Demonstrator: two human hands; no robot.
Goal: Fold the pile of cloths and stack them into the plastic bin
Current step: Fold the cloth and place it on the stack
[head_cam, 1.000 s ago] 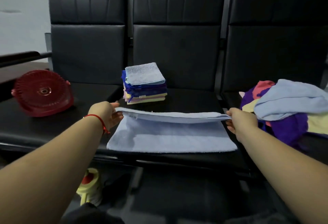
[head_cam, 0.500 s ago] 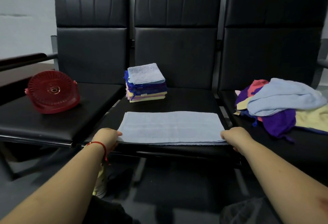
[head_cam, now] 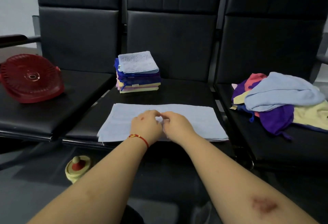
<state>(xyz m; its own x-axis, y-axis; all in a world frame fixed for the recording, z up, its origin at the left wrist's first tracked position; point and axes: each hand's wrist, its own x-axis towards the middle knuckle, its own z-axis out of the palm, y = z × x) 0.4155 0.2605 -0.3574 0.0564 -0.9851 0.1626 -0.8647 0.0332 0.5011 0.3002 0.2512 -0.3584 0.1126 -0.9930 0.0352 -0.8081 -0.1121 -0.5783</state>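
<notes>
Left hand: resting on the middle of the light blue cloth, fingers curled down onto the fabric; pinching or just pressing, cannot tell. Red string bracelet round the wrist.
Right hand: touching the left hand, also on the cloth's middle, fingers bent toward the fabric; grip not readable from this angle.
Light blue cloth: folded into a long flat rectangle, lying along the front edge of the middle seat, near side level with that edge.
Folded stack: at the back left corner of the middle seat, well apart from the hands; pale blue piece on top, dark blue, purple, yellow and pink layers under it.
Unfolded pile: heaped on the right seat toward its left and back; light blue on top, purple, yellow and pink beneath.
Red fan: tilted on the left seat, near its left edge.
Yellow container: on the floor under the front edge of the seats, red knob on top.
</notes>
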